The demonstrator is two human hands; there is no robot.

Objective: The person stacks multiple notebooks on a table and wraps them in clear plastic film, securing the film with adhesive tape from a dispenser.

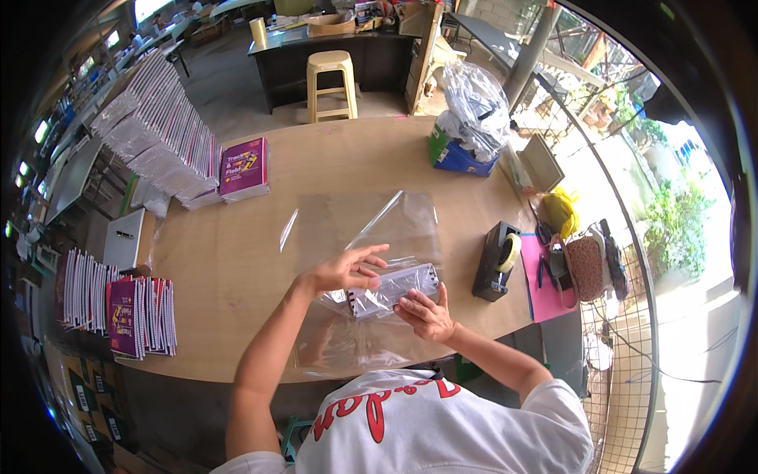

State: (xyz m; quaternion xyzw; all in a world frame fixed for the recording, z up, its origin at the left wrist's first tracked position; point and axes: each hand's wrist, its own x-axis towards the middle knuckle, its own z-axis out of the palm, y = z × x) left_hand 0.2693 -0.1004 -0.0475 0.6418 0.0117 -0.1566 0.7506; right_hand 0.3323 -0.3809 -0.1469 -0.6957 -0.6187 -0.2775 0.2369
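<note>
In front of me, a bundle of spiral-bound books (397, 287) lies in shiny clear plastic, its pale side up and dark coil ends showing at both ends. More clear plastic film (355, 217) spreads beneath and around it on the table. Just over the bundle's left end is my left hand (347, 271), open, its fingers stretched out toward the right. My right hand (427, 314) rests at the right end with fingers laid on the wrapped near side and the thumb apart, pointing away from me. It is open too.
A tall stack of books (162, 130) and a shorter purple pile (245, 167) stand at the far left; spiral-bound books (140, 316) sit nearer. On the right are a tape dispenser (497, 262), pink sheet (550, 288), brown pouch (586, 267) and a blue-green box (464, 156) of plastic.
</note>
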